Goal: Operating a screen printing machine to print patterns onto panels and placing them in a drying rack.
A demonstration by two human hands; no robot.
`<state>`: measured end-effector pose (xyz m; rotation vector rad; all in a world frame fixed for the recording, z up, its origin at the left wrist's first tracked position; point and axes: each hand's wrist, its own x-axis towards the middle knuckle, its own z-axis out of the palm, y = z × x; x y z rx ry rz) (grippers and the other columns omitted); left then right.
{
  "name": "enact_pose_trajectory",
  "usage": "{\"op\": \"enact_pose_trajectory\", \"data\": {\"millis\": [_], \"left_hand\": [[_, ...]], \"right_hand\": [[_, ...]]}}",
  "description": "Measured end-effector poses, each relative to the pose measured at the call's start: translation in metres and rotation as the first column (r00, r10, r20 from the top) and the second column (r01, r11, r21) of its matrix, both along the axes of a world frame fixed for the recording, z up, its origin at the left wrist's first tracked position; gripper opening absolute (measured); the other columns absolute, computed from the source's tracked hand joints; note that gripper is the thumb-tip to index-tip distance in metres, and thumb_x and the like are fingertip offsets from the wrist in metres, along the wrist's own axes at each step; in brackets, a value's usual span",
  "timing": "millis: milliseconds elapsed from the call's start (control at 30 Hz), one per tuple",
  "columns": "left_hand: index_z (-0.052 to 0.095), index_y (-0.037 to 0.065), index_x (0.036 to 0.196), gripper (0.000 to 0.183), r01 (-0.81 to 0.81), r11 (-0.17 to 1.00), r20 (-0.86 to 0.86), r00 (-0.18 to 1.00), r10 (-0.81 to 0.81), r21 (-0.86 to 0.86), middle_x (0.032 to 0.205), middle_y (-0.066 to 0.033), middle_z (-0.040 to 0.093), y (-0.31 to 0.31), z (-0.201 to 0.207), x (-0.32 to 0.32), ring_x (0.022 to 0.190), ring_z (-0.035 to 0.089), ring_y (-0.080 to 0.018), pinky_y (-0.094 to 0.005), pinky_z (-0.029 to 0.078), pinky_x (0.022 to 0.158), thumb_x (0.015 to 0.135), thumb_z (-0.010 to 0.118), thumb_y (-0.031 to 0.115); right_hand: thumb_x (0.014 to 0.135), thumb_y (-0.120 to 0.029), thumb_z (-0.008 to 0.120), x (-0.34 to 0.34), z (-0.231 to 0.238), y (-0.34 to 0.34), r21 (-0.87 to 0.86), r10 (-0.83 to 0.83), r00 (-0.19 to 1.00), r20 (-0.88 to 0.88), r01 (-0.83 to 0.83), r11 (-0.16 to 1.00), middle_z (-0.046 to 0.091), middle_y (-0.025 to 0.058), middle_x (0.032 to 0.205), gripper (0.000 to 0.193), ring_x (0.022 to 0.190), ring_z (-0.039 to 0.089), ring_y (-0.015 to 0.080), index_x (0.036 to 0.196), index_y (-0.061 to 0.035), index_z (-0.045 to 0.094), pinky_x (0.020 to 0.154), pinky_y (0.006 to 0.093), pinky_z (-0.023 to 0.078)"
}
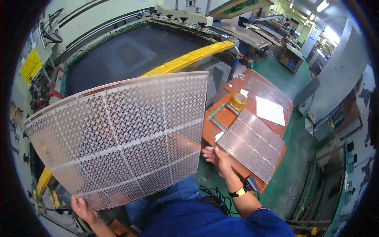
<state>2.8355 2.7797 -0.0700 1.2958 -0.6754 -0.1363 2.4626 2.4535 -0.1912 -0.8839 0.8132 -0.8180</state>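
Observation:
I hold up a large translucent sheet [122, 134] printed with rows of small circular patterns, tilted in front of me. My left hand [83, 209] grips its lower left corner. My right hand [219, 158] is at the sheet's right edge, fingers apart; part of it shows dimly through the sheet. Just right of that hand, a stack of similar patterned sheets [252, 144] lies on an orange-brown table [235, 85].
A roll of yellow tape [238, 100] and a white paper [270, 110] lie on the table. Behind the sheet stands a big screen-printing machine with a dark bed [130, 53] and a yellow bar [189, 58]. Black cables [217, 197] hang near my lap. Green floor lies to the right.

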Motion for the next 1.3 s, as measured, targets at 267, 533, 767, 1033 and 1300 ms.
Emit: {"op": "enact_pose_trajectory", "data": {"millis": [267, 533, 767, 1033, 1300], "left_hand": [[0.060, 0.000, 0.090, 0.019, -0.239, 0.953, 0.250, 0.950, 0.190, 0.187, 0.079, -0.0002, 0.058, 0.005, -0.014, -0.019, 0.073, 0.053, -0.0103, -0.0279, 0.045, 0.068, 0.087, 0.054, 0.018], [0.057, 0.001, 0.104, 0.027, -0.279, 0.937, -0.321, 0.925, 0.203, -0.212, 0.100, -0.0033, 0.058, 0.027, -0.049, -0.039, 0.093, 0.052, -0.0119, -0.0294, 0.041, 0.087, 0.097, 0.046, 0.024], [0.058, 0.000, 0.101, 0.026, -0.335, 0.911, -0.338, 0.909, 0.244, -0.241, 0.096, -0.0051, 0.059, 0.036, -0.064, -0.020, 0.091, 0.056, -0.0152, -0.0309, 0.044, 0.085, 0.095, 0.050, 0.024], [0.060, -0.003, 0.101, 0.030, -0.349, 0.916, -0.216, 0.927, 0.307, -0.196, 0.097, -0.0044, 0.062, 0.048, -0.087, -0.012, 0.091, 0.056, -0.0131, -0.0284, 0.044, 0.082, 0.094, 0.051, 0.025], [0.058, -0.006, 0.102, 0.034, -0.311, 0.945, -0.148, 0.944, 0.295, -0.099, 0.108, -0.0109, 0.060, 0.064, -0.096, -0.004, 0.102, 0.056, -0.0231, -0.0435, 0.043, 0.096, 0.092, 0.053, 0.026]], "right_hand": [[0.098, -0.039, 0.036, 0.052, 0.026, 0.022, -0.512, -0.165, 0.980, 0.114, 0.200, 0.835, 0.057, 0.0114, 0.109, 0.044, 0.101, 0.054, 0.0226, 0.111, -0.0008, 0.053, 0.091, 0.0378, 0.042], [0.096, -0.037, 0.037, 0.102, 0.039, 0.045, -0.751, -0.109, 0.993, 0.049, 0.109, 0.651, 0.053, 0.0109, 0.105, 0.040, 0.098, 0.049, 0.0200, 0.108, -0.0005, 0.049, 0.089, 0.0338, 0.038], [0.093, -0.028, 0.048, 0.117, 0.029, 0.044, -0.787, -0.084, 0.994, -0.072, -0.005, 0.617, 0.051, 0.0089, 0.102, 0.034, 0.095, 0.046, 0.0182, 0.107, 0.0033, 0.049, 0.085, 0.0324, 0.037], [0.087, -0.016, 0.053, 0.124, 0.053, 0.050, -0.893, -0.230, 0.905, -0.359, -0.262, 0.366, 0.050, 0.0164, 0.091, 0.027, 0.084, 0.050, 0.0294, 0.101, 0.0069, 0.052, 0.077, 0.0359, 0.039], [0.082, -0.005, 0.053, 0.126, 0.032, 0.052, -0.816, -0.168, 0.867, -0.470, -0.353, 0.459, 0.049, 0.0156, 0.088, 0.021, 0.081, 0.049, 0.0280, 0.100, 0.0068, 0.053, 0.073, 0.0337, 0.040]]}}
